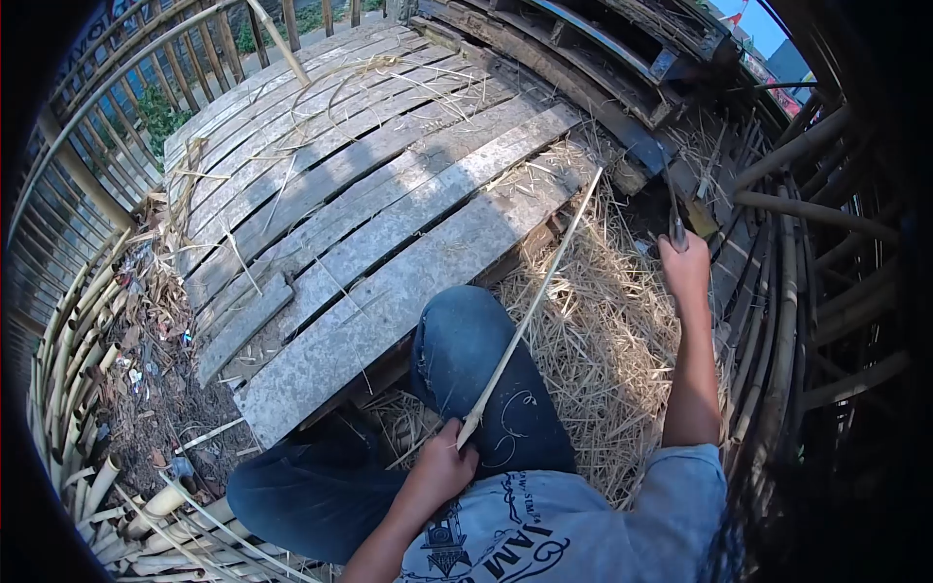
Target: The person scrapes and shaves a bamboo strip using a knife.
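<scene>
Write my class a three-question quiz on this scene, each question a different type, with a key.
1. Which hand grips the long, pale, bamboo-like strip? A) right; B) left; C) neither.
2. True or false: the right hand holds a slim, dark-bladed metal tool.
3. Fill in: the ground between the grey slatted wooden platform and the right forearm is littered with pale, dry ____.

Key:
1. B, the left hand.
2. True.
3. Straw-like shavings.
</scene>
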Available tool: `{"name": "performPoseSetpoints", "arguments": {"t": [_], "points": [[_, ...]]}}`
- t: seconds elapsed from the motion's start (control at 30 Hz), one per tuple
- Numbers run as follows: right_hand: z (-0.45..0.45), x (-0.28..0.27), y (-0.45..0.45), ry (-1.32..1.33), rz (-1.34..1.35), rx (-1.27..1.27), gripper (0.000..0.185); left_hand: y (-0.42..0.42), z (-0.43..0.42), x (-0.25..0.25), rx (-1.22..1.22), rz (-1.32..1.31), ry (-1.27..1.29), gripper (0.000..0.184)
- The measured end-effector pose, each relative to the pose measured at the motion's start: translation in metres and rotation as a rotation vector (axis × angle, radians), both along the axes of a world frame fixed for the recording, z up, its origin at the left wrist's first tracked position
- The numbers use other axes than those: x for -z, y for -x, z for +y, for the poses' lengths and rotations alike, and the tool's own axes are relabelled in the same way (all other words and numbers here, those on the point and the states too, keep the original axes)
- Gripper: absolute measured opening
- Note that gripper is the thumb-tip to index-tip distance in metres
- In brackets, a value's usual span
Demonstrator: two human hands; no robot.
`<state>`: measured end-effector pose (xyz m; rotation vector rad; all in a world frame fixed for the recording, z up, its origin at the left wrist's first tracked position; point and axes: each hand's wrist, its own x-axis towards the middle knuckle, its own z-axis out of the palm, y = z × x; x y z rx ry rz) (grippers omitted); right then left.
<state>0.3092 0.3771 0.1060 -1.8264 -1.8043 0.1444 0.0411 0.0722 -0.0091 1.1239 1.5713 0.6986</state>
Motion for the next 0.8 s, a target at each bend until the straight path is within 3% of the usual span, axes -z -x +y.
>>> {"name": "performPoseSetpoints", "arguments": {"t": [0.07, 0.1, 0.13, 0.2, 0.23, 0.3, 0.33, 0.37, 0.4, 0.5, 0.6, 0.67, 0.73, 0.8], "points": [[-0.042, 0.006, 0.017, -0.034, 0.160, -0.233, 0.022, -0.005, 0.012, 0.001, -0.075, -0.049, -0.114, 0.032], [-0.067, 0.005, 0.039, 0.119, 0.124, -0.261, 0.021, -0.007, 0.015, 0.004, -0.066, -0.031, -0.140, 0.034], [-0.084, 0.014, 0.050, 0.227, 0.015, -0.361, 0.020, -0.006, 0.022, -0.007, -0.015, -0.020, -0.010, 0.034], [-0.098, 0.023, 0.074, 0.324, -0.352, -0.551, 0.023, -0.009, 0.022, -0.005, -0.028, 0.001, -0.081, 0.034], [-0.089, 0.034, 0.071, 0.327, -0.336, -0.552, 0.023, -0.009, 0.022, -0.007, -0.024, 0.015, -0.074, 0.034], [-0.045, 0.056, 0.062, 0.250, -0.224, -0.295, 0.027, -0.012, 0.018, -0.013, -0.044, 0.118, -0.057, 0.034], [-0.017, 0.046, 0.058, 0.358, -0.103, -0.083, 0.030, -0.011, 0.014, -0.014, -0.054, 0.122, -0.049, 0.034], [0.023, 0.063, 0.026, 0.315, -0.155, 0.007, 0.031, -0.011, 0.011, -0.015, -0.055, 0.102, -0.043, 0.032], [0.033, 0.044, 0.016, 0.280, -0.122, 0.068, 0.032, -0.010, 0.011, -0.015, -0.059, 0.082, -0.046, 0.030], [0.023, 0.031, 0.001, 0.120, -0.124, -0.054, 0.026, -0.006, 0.004, 0.009, -0.112, -0.013, -0.180, 0.015], [-0.044, 0.041, 0.034, 0.099, -0.013, -0.262, 0.020, -0.003, 0.013, 0.000, 0.016, -0.109, -0.040, 0.020], [-0.073, 0.045, 0.056, 0.055, -0.149, -0.602, 0.012, -0.005, 0.015, 0.007, 0.044, -0.135, -0.037, 0.025], [-0.062, 0.065, 0.065, 0.044, -0.257, -0.634, 0.012, -0.007, 0.016, 0.004, 0.084, -0.145, -0.034, 0.030], [-0.015, 0.077, 0.056, 0.053, -0.234, -0.414, 0.015, -0.011, 0.018, -0.014, -0.034, -0.085, 0.063, 0.027]]}}
